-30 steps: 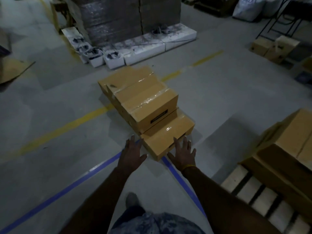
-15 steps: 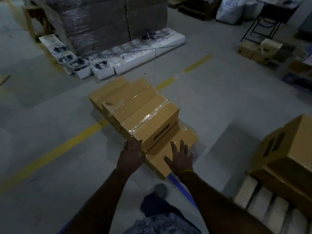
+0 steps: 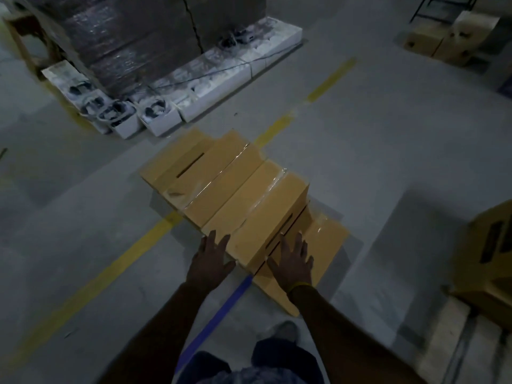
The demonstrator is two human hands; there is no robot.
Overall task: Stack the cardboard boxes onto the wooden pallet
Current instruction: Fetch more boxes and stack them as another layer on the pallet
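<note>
Several tan cardboard boxes lie in a stepped row on the concrete floor. The nearest tall box (image 3: 266,212) has a slot handle in its end face, and a lower box (image 3: 324,250) lies in front of it. My left hand (image 3: 212,259) reaches with straight fingers to the tall box's left near corner. My right hand (image 3: 292,259) is spread flat in front of its end face, over the low box. At the right edge, the wooden pallet (image 3: 448,336) carries stacked boxes (image 3: 490,259).
A shrink-wrapped pallet load (image 3: 144,37) stands behind, ringed by white foam trays (image 3: 221,67). More boxes (image 3: 448,40) sit far right. A yellow line (image 3: 116,273) and blue tape (image 3: 219,317) cross the floor. My shoe (image 3: 285,331) is below the low box.
I have stepped closer to the row of boxes. Both hands have moved forward from the low front box up to the tall box's near end.
</note>
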